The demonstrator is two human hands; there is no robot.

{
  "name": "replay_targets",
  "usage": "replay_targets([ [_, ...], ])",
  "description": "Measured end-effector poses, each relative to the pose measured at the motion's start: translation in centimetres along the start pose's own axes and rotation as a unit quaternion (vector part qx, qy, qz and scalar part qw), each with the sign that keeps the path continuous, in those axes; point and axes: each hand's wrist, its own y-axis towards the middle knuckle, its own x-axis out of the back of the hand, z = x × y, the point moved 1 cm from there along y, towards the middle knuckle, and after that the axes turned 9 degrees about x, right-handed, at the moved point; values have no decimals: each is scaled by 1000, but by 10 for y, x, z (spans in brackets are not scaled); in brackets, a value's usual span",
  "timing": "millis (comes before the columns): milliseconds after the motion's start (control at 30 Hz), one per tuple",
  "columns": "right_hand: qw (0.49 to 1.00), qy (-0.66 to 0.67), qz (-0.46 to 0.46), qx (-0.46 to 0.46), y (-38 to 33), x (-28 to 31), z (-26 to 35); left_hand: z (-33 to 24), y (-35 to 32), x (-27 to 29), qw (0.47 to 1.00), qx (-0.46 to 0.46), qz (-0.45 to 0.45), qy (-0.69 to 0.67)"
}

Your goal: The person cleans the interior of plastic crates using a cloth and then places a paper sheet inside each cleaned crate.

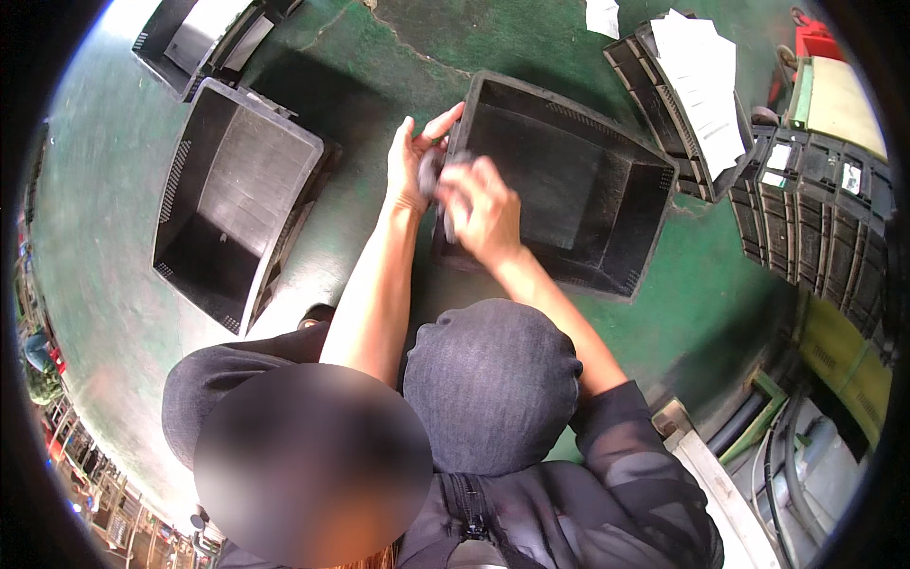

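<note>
A small dark part, shape unclear, is pinched between both hands at 12 o'clock of the knees. Left hand: fingers extended upward, thumb pressed against the part. Right hand: fingers curled together over it. Directly behind, a black ribbed plastic crate is seen; a second rectangular crate lies at 9 o'clock on the green floor.
</note>
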Motion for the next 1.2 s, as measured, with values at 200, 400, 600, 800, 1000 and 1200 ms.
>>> replay_targets([
  [200, 982, -145, -114, -40, 107, 14, -52, 8, 10, -12, 966, -127, -124, 190],
  [400, 972, -215, 1, 95, 97, 22, -62, 16, 10, -17, 728, -314, -233, 563],
  [600, 960, -276, 44, 31, 31, 136, -124, 14, 7, -22, 765, -272, -227, 538],
  [800, 952, -285, 28, 112, 81, 120, -92, 16, 12, -15, 741, -282, -226, 566],
  [1000, 910, -350, -14, 224, 55, 153, -154, 16, 8, -22, 748, -265, -216, 569],
  [1200, 923, -363, 89, 97, -22, 240, -155, 20, 12, -27, 751, -258, -221, 565],
])
